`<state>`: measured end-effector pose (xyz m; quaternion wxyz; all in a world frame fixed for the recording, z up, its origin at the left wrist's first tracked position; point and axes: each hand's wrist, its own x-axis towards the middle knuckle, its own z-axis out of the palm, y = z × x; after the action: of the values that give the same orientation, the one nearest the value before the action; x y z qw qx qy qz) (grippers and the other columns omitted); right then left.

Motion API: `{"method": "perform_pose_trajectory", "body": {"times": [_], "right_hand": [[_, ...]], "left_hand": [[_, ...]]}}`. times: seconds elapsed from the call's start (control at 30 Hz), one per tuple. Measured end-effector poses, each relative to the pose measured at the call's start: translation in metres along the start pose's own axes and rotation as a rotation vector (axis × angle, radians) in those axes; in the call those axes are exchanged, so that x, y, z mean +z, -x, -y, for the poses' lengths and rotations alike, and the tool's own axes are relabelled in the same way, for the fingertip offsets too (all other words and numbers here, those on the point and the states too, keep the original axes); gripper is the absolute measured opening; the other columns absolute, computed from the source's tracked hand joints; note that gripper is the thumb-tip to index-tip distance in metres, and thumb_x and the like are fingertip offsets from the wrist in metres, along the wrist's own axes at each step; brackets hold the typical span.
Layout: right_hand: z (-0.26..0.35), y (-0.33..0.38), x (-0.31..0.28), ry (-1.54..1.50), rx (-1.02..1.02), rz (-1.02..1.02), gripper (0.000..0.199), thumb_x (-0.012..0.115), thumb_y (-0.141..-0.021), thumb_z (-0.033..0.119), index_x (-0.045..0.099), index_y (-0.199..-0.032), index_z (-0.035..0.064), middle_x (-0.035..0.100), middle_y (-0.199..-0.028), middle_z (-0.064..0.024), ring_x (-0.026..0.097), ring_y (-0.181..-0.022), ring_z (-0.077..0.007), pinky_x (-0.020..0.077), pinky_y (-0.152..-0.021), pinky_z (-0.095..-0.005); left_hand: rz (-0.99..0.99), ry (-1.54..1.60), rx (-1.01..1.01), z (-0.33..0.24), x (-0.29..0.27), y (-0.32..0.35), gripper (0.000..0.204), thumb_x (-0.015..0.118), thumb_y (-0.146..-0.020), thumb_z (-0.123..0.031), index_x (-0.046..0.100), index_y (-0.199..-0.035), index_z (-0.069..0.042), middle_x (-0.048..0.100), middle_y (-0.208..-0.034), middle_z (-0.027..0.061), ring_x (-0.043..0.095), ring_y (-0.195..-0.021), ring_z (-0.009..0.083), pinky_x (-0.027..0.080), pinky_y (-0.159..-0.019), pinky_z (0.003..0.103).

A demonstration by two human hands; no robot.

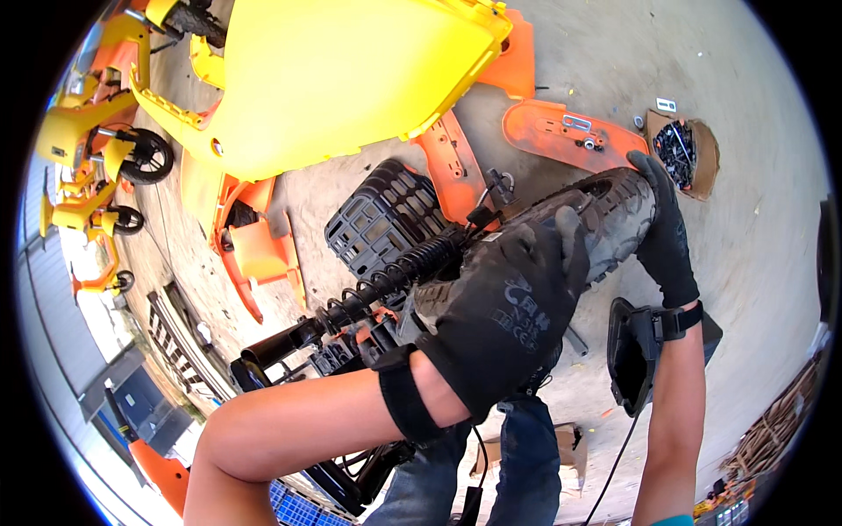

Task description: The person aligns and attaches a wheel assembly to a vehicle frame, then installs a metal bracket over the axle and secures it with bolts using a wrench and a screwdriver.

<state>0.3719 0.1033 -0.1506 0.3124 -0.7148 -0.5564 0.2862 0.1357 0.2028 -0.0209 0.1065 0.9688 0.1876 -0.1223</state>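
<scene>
A scooter wheel with a dusty, knobbly black tyre (624,203) stands in front of me. My left hand (517,302), in a dusty black glove, lies over its near left side with fingers closed around it. On the wheel's right edge, my right hand (664,230), also gloved in black, grips the tread. Left of the wheel, a black coil-spring shock absorber (377,289) runs down toward the scooter frame. My left glove and forearm hide the hub and part of the frame. Each wrist has a black strap (409,394).
A large yellow body panel (342,79) lies beyond, near orange panels (570,136) and a black plastic grille (386,215). A cardboard box of small hardware (688,153) sits at the right. Yellow scooters (105,158) line the left. A black cable (614,469) hangs by my right forearm.
</scene>
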Motion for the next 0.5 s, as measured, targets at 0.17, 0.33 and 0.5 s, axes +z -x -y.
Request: {"method": "perform_pose_trajectory", "body": {"times": [0.17, 0.33, 0.5], "right_hand": [[-0.001, -0.007, -0.006, -0.043, 0.025, 0.081, 0.072, 0.076, -0.071, -0.002, 0.048, -0.137, 0.0046, 0.055, -0.135, -0.0128, 0.052, -0.126, -0.0267, 0.0403, -0.108, -0.0364], [-0.001, -0.006, -0.002, -0.028, -0.004, 0.055, 0.067, 0.074, -0.073, -0.002, 0.05, -0.135, 0.0044, 0.056, -0.133, -0.0129, 0.053, -0.126, -0.0267, 0.0398, -0.108, -0.0368], [-0.003, -0.007, -0.001, -0.046, 0.002, 0.049, 0.06, 0.07, -0.077, -0.003, 0.05, -0.134, 0.0034, 0.057, -0.133, -0.014, 0.053, -0.126, -0.0274, 0.0396, -0.108, -0.0371]], "left_hand": [[0.013, -0.201, -0.005, -0.006, -0.002, 0.008, 0.05, 0.053, -0.089, -0.017, 0.048, -0.131, 0.01, 0.059, -0.107, 0.0264, 0.062, -0.086, 0.0341, 0.056, -0.073, 0.041], [0.084, -0.173, 0.052, -0.034, -0.041, 0.045, 0.047, 0.049, -0.092, -0.019, 0.048, -0.129, 0.01, 0.06, -0.106, 0.0305, 0.063, -0.086, 0.0395, 0.054, -0.075, 0.045], [0.064, -0.094, 0.172, -0.056, -0.067, 0.084, 0.043, 0.051, -0.093, -0.019, 0.05, -0.124, 0.009, 0.06, -0.103, 0.0285, 0.063, -0.084, 0.0375, 0.053, -0.074, 0.044]]}}
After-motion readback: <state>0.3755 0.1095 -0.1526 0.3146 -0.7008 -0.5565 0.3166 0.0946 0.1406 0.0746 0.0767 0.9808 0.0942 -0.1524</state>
